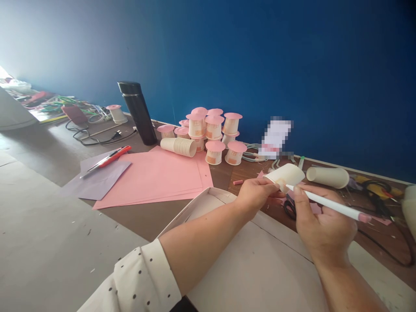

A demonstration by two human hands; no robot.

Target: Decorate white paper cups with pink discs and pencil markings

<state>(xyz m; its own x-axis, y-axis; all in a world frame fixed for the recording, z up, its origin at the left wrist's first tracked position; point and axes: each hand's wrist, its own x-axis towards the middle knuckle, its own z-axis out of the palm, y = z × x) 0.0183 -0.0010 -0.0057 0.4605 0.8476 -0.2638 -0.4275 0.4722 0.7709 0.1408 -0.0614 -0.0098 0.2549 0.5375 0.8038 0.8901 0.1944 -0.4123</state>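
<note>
My left hand is closed on the rim of a white paper cup, which lies tilted on its side in the air above the table. A white marker pen with a pink end is gripped in my right hand, and its tip touches or nearly touches the cup's side. Faint orange marks show on the cup near that tip. Farther back stand several finished-looking paper cups turned upside down, with pink round tops and orange windows and doors drawn on them, some stacked in a second layer.
A stack of nested paper cups lies on pink paper sheets. Left of it are a red utility knife on purple paper and a black bottle. Scissors, another cup and cables clutter the right.
</note>
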